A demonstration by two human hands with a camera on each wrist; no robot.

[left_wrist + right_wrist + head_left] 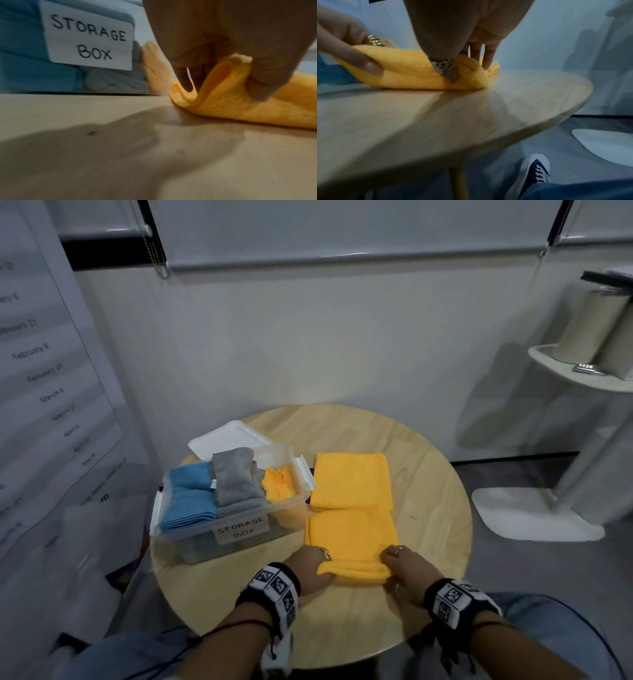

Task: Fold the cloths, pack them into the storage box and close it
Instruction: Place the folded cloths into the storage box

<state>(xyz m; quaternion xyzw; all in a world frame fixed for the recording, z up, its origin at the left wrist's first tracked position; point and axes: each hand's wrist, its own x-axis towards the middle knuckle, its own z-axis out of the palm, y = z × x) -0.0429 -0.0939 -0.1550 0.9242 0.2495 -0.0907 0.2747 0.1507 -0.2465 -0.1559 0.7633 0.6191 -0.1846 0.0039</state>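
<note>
A yellow cloth [352, 529] lies in a long strip on the round wooden table [428, 491], to the right of the box. My left hand [317, 568] pinches its near left corner [221, 94], and my right hand [402, 568] pinches the near right corner [467, 75], so the near edge is curled up off the table. The clear storage box [236, 539], labelled STORAGE BOX [89, 42], stands open at the left and holds folded blue [186, 498], grey [234, 477] and yellow [279, 484] cloths. Its white lid [227, 440] lies behind it.
A white stand with a shelf [582, 371] and flat base [534, 515] is on the floor to the right. A poster with dates [41, 364] hangs at the left. My shoe [536, 170] shows below the table edge.
</note>
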